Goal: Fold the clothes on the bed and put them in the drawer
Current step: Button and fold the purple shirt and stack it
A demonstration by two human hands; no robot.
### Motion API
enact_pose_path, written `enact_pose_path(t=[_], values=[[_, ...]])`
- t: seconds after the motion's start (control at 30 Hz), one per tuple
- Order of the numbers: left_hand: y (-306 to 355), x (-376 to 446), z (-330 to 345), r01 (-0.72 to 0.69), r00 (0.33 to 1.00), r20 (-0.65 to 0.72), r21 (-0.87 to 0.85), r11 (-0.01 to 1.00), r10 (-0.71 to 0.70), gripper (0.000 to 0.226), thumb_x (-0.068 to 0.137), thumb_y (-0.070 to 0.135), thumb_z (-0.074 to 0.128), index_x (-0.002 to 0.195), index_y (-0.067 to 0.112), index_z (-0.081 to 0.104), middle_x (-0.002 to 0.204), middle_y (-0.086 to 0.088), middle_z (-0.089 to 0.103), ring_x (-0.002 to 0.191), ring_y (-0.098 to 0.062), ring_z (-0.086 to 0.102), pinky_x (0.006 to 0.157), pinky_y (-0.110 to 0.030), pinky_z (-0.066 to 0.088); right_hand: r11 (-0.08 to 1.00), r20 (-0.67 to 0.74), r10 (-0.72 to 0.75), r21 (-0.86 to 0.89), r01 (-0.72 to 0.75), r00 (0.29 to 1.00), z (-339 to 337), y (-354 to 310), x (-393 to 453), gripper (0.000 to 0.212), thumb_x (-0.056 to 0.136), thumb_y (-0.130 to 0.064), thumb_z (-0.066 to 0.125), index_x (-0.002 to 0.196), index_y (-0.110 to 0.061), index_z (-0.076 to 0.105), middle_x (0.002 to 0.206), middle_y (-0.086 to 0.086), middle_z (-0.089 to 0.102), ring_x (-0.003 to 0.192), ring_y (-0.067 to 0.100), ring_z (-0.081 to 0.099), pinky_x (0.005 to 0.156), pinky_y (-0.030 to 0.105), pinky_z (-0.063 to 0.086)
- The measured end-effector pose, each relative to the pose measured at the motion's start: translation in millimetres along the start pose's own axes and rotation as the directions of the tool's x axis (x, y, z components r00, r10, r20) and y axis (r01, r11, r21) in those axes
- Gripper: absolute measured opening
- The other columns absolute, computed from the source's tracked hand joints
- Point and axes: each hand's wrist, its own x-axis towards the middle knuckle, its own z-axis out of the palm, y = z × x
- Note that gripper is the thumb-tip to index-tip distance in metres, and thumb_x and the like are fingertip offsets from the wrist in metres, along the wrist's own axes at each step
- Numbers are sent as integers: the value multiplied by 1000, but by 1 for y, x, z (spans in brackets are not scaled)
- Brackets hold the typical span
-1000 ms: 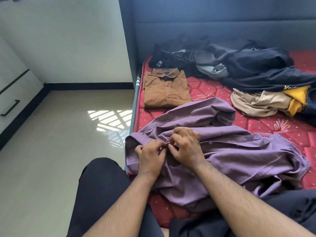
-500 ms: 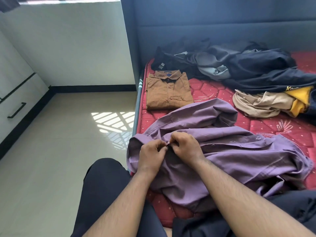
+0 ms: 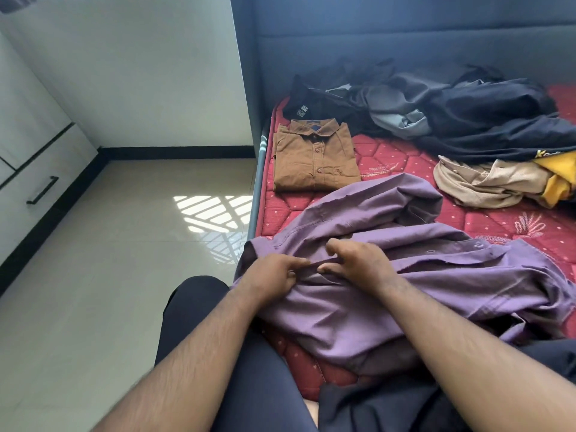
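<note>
A crumpled purple shirt (image 3: 389, 294) lies on the red mattress (image 3: 511, 222) in front of me, its button placket running to the right. My left hand (image 3: 271, 272) pinches the placket edge near the collar end. My right hand (image 3: 355, 260) holds the same edge just to the right, thumb under the fabric and fingers loosely spread above it. A folded brown shirt (image 3: 314, 154) lies flat beyond the purple one. White drawers (image 3: 28, 173) with a black handle stand at the far left.
A heap of dark and grey clothes (image 3: 452, 110) lies against the blue headboard. A beige garment (image 3: 486, 182) and a yellow one (image 3: 558, 176) sit at the right. My legs in dark trousers (image 3: 249, 369) hang over the bed edge above the tiled floor (image 3: 109, 275).
My hands have drawn slightly apart along the placket, and the fingers of my right hand have lifted and spread. The camera has tilted a little.
</note>
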Motion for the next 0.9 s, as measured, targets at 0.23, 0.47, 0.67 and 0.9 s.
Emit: enact_pose_path(t=[0.23,0.47,0.67,0.9], values=[[1,-6,-4,102,992,-105,411,906,-64,39,93,31,52,129,43,60,126,7,63,121,-21,55,99,-37,37,977,-276,-150,-188,99,950,-6,48,-24,22,66,-15,74,70,-12,53,66,8,53,60,31,55,52,38,46],[31,22,27,54,986,-157,-23,998,-57,21,85,19,65,103,18,74,102,-7,72,100,-28,65,85,-36,51,998,-101,-59,-4,59,993,48,12,-48,27,78,-35,46,74,-21,69,72,0,61,63,28,60,51,36,51],[-1,15,40,158,981,-94,-143,977,-172,20,82,14,75,102,14,75,79,1,63,77,-15,57,68,-22,37,999,-78,-43,-15,42,996,49,18,-64,34,79,-51,48,84,-27,71,80,-8,63,70,19,60,58,34,49],[-13,9,44,217,938,-201,-297,930,-284,15,86,27,74,75,19,69,71,3,63,76,-17,60,70,-27,43,800,157,299,497,-337,941,26,18,-39,14,86,-28,68,75,-26,61,65,-15,58,70,6,53,74,33,43]])
